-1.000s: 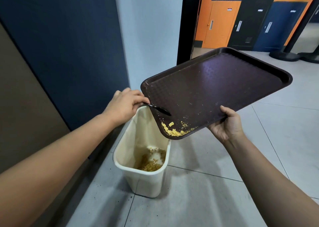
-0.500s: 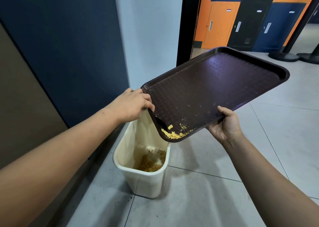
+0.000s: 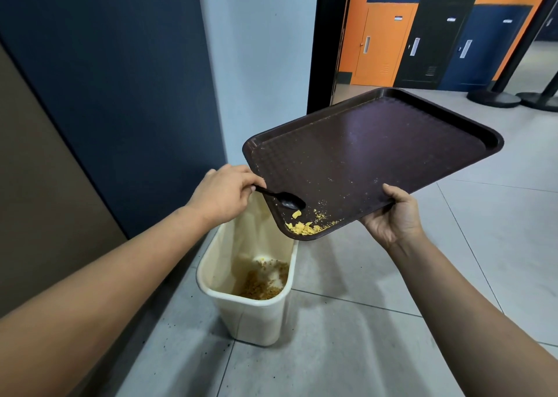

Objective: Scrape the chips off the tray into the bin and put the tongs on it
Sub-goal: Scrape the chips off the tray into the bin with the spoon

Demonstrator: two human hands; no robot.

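A dark brown tray (image 3: 377, 149) is tilted with its low corner over a cream bin (image 3: 250, 318) on the floor. My right hand (image 3: 392, 215) grips the tray's near edge from below. Yellow chip pieces (image 3: 305, 227) lie heaped in the low corner, with crumbs just above them. My left hand (image 3: 225, 194) is shut on the handle of black tongs (image 3: 282, 199), whose spoon-shaped tip rests on the tray just above the chips. Brown scraps lie at the bottom of the bin.
A dark blue wall panel (image 3: 120, 95) and a pale wall stand right behind the bin. Grey floor tiles (image 3: 347, 351) spread to the right. Orange, black and blue lockers (image 3: 422, 34) and black post bases (image 3: 495, 98) stand far back.
My left hand has drawn back up the tray's left edge, and the tongs' tip now shows above the chips. The tray has tipped slightly lower on the right.
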